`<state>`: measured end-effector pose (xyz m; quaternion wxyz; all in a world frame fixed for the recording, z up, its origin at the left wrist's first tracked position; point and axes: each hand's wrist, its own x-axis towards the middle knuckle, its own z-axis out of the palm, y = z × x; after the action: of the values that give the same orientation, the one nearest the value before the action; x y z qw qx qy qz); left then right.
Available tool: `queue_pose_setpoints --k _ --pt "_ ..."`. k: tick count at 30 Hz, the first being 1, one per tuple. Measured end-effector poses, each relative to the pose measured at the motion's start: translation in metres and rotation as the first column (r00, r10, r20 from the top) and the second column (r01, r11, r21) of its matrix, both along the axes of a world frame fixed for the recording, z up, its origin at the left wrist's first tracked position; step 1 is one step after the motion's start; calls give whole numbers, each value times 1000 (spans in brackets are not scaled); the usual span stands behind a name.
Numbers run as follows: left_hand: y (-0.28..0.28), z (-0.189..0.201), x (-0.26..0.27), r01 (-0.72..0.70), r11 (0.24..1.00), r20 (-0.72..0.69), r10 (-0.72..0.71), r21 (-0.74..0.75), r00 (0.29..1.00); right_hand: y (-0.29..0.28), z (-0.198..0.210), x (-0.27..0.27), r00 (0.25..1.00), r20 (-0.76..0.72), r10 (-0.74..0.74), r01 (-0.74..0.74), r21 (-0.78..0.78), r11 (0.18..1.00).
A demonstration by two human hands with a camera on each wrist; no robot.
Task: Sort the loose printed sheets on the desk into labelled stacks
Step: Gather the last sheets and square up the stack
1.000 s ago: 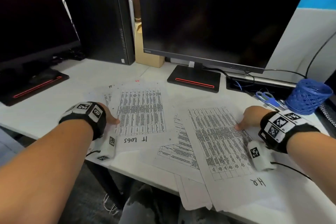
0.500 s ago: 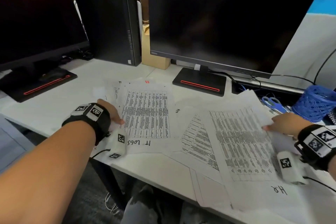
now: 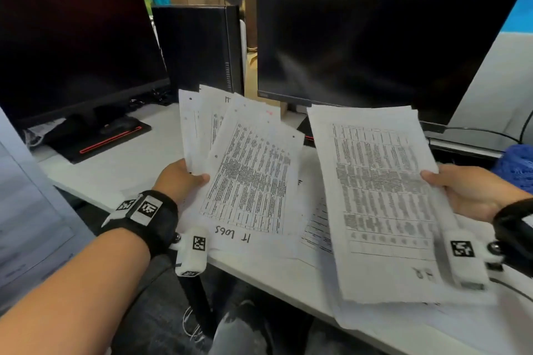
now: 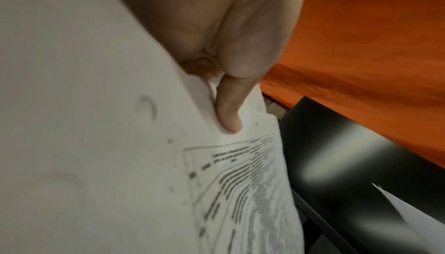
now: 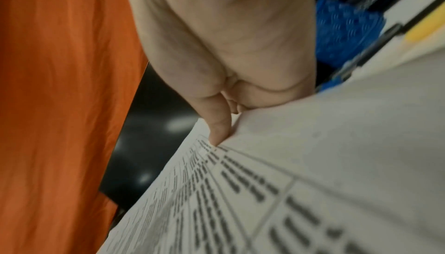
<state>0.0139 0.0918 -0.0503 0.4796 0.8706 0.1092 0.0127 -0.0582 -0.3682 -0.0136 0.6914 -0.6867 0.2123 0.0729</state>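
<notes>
Paper: left hand [image 3: 180,179] grips IT stack [image 3: 248,170] | right hand [image 3: 473,190] grips blurred-label stack [image 3: 380,196]

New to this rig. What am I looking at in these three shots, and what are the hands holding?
There is no machine here: a person wears three cameras. The wide shot comes from the head; the two close shots look along each wrist at the fingers. The left hand grips a fanned stack marked IT LOGS, the thumb on top in the left wrist view. The right hand grips the HR stack. Both stacks are raised above the white desk, where a few sheets lie between them. Two dark monitors stand behind.
</notes>
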Motion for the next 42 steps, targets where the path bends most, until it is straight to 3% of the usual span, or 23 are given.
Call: queue_pose_setpoints --k 4,7,11,14,17,19,21,23,26,27,29,31,32,33,35,38,42 --pt "-8 -2 -18 32 952 92 -4 -306 996 49 -13 13 1000 -12 19 -18 91 996" --pt "-20 7 -32 130 876 87 -102 -464 991 84 -18 20 999 40 2 -9 155 988" --pt "-39 13 -38 243 849 103 -221 -469 970 121 -21 25 984 175 -21 -14 196 980" --pt "-56 16 -43 203 837 105 -174 -509 979 138 -22 27 973 228 -23 -23 196 980" --pt "-67 19 -49 157 819 72 -141 -552 987 144 -26 26 965 258 45 -47 3 999" --pt "-71 16 -50 223 855 63 -220 -468 974 145 -25 22 955 292 60 -40 -75 996" --pt "-68 9 -45 288 915 83 -275 -281 958 142 -17 18 941 321 107 -61 -151 987" --pt "-61 4 -39 257 958 67 -251 -127 966 131 -6 16 942 267 202 -120 -294 948" --pt "-48 -3 -30 130 992 16 -130 8 991 89 10 15 953 -22 302 -257 -584 770" --pt "-44 -5 -29 105 994 1 -105 24 994 74 14 13 938 -160 309 -333 -666 668" --pt "-37 -8 -25 88 994 -18 -87 72 996 50 21 5 852 -449 270 -523 -759 388" --pt "-33 -10 -24 98 985 -39 -94 139 995 37 24 -4 736 -656 169 -676 -727 121" --pt "-31 -11 -22 88 985 -59 -80 148 995 31 21 -7 694 -708 131 -717 -695 43" --pt "-29 -12 -21 78 987 -67 -68 144 995 25 16 -9 665 -738 114 -744 -668 11" --pt "-27 -14 -21 55 987 -96 -41 150 995 14 2 -12 648 -755 101 -761 -648 38" --pt "-30 -17 -21 70 980 -132 -46 184 990 10 -14 -17 693 -716 84 -721 -689 73" --pt "-33 -19 -23 65 981 -159 -36 182 987 10 -18 -14 712 -692 118 -695 -719 -26"
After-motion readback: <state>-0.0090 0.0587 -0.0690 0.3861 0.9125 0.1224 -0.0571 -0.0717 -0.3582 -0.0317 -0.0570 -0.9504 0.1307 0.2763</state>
